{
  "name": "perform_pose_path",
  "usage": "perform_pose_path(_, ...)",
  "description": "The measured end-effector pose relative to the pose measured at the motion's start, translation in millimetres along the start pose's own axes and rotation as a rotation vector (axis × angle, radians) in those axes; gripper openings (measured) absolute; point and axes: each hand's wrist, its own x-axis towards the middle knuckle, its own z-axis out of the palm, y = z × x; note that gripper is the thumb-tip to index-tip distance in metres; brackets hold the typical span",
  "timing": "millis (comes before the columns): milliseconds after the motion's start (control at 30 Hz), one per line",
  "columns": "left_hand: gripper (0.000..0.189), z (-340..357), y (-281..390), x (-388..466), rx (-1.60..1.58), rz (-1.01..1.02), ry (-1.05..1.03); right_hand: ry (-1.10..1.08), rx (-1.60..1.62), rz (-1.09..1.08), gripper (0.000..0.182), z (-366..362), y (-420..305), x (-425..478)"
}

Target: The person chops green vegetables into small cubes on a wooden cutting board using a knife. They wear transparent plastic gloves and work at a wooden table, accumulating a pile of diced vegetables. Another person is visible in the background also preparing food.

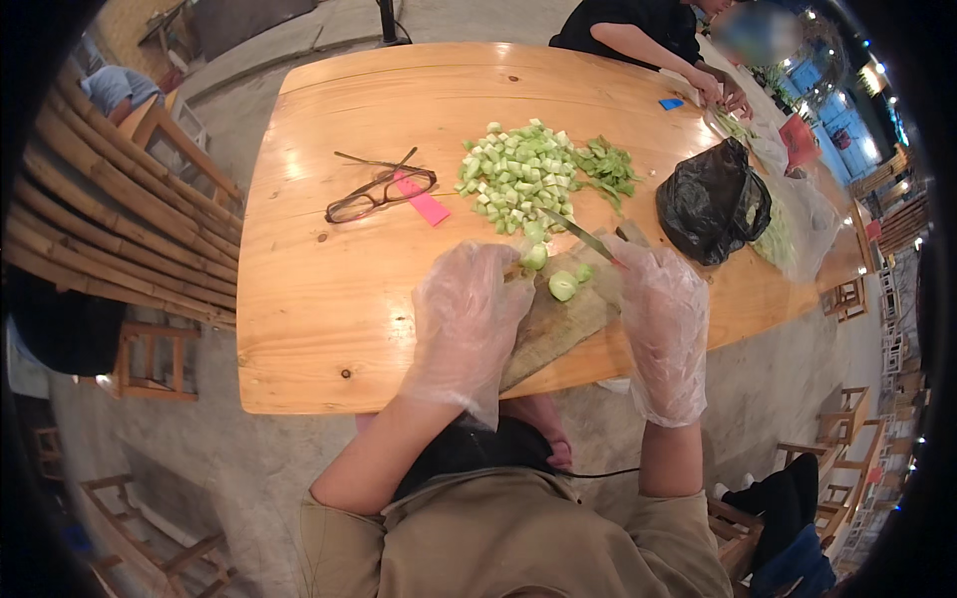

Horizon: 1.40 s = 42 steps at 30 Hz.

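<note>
My right hand, in a clear plastic glove, grips a knife whose blade points up and left over a worn cutting board. My left hand, gloved the same way, is curled at the board's left side. Its fingertips are beside a round pale-green vegetable piece; whether they pinch anything is hidden. Between the hands, a cut vegetable chunk rests on the board. Beyond the board lies a heap of diced green vegetable, with a small pile of green peelings to its right.
Eyeglasses and a pink paper strip lie left on the wooden table. At right are a knotted black plastic bag and a clear bag of shredded greens. Another person's hands work at the far right.
</note>
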Motion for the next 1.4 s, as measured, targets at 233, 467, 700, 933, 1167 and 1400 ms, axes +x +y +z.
perform_pose_path(233, 0.033, 27.4, -6.4, 34.4, -0.13, -0.177, -0.201, -0.014, 0.087, 0.228, 0.029, -16.5, 18.6, -43.2)
perform_pose_path(467, 0.032, 19.5, -8.7, 31.8, -0.139, -0.164, -0.055, 0.026, 0.184, 0.326, 0.025, -29.9, 24.7, -63.4)
perform_pose_path(700, 0.027, -20.0, 20.2, -3.3, -0.276, -0.522, -0.204, -0.079, 0.434, 0.445, 0.03, -31.1, 3.8, -82.9)
perform_pose_path(933, 0.026, -32.9, 12.7, -25.0, -0.036, -0.38, -0.189, -0.258, 0.454, 0.445, 0.028, -15.7, -37.3, -77.9)
perform_pose_path(1167, 0.03, -17.7, -12.7, -49.2, -0.144, -0.283, 0.078, -0.282, 0.476, 0.419, 0.025, -14.3, -50.4, -75.2)
perform_pose_path(1400, 0.031, -19.9, -4.5, -51.2, -0.353, -0.519, 0.037, -0.313, 0.434, 0.419, 0.023, -13.1, -55.1, -69.5)
